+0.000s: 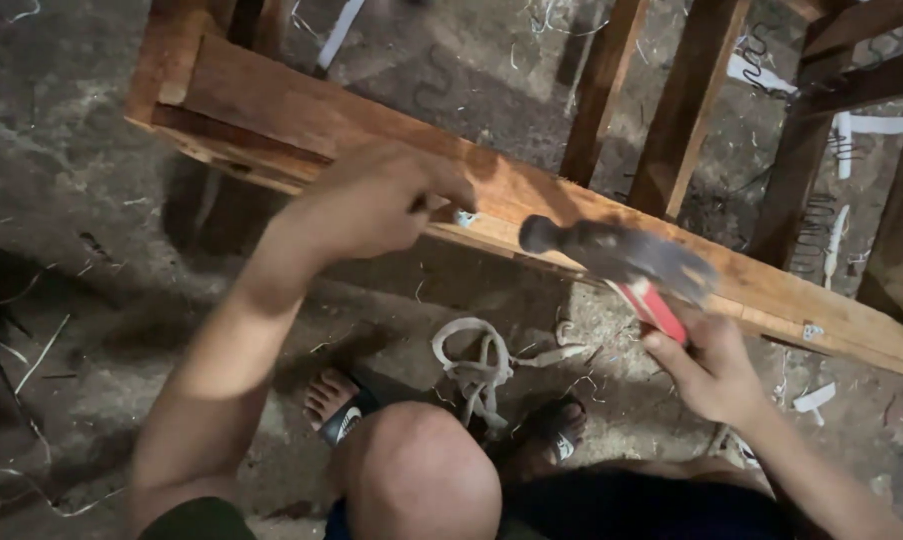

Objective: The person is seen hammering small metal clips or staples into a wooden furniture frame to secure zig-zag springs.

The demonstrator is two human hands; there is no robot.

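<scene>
My left hand [372, 205] is closed against the side of a long wooden frame rail [302, 115], pinching a small metal clip [465, 217] against the wood. My right hand [712, 370] grips the red handle of a hammer [622, 260]. The dark hammer head is blurred and hangs just right of the clip, close to the rail's lower edge. A second small metal clip [813, 331] sits on the rail farther right. My knee [422, 470] and both sandalled feet show below.
Upright wooden struts [687, 100] rise from the rail. Coiled metal springs [822, 235] lie behind the frame at right. A knotted strip of white webbing [482, 365] lies on the dusty concrete floor [72, 180], with wood shavings scattered about.
</scene>
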